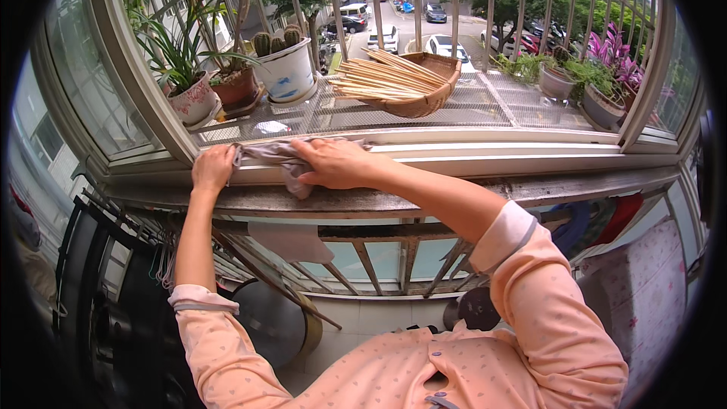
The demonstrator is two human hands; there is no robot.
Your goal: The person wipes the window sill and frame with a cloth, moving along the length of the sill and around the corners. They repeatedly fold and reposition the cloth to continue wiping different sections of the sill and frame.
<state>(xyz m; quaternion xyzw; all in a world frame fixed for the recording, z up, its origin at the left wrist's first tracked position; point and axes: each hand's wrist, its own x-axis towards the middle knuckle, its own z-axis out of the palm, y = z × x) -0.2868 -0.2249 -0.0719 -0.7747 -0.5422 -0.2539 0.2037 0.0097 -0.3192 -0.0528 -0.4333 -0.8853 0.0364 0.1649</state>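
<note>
Head view: looks down on both hands at a window rail (469,151), with a grey cloth (269,154) bunched along its left stretch, touching the rail, and with one fold hanging over toward the stained ledge (500,192) below. Grasps the left end of the cloth with the left hand (214,168), beside the left window frame (140,68); lays the right hand (333,163) over the cloth farther right, touching it with fingers and thumb, though cannot tell whether gripping or merely pressing. Seems partway through working the cloth along the rail, judging by both hands being on it. Cannot tell which stretch counts as done; leaves uncovered, at this moment, the whole part right of the right hand. Shows dark, worn patches along the ledge, so perhaps untreated there, at a guess. Beyond the rail, holds a woven basket (424,102) of thin sticks (371,87), a white pot (286,76) of cacti (276,40) and other plants on a mesh shelf (488,110), all apart from the hands. As for brands or labels, offers nothing legible: only blue markings on the white pot, too indistinct to read, and small printed shapes, without visible letters, on the peach sleeves (545,273).
</note>
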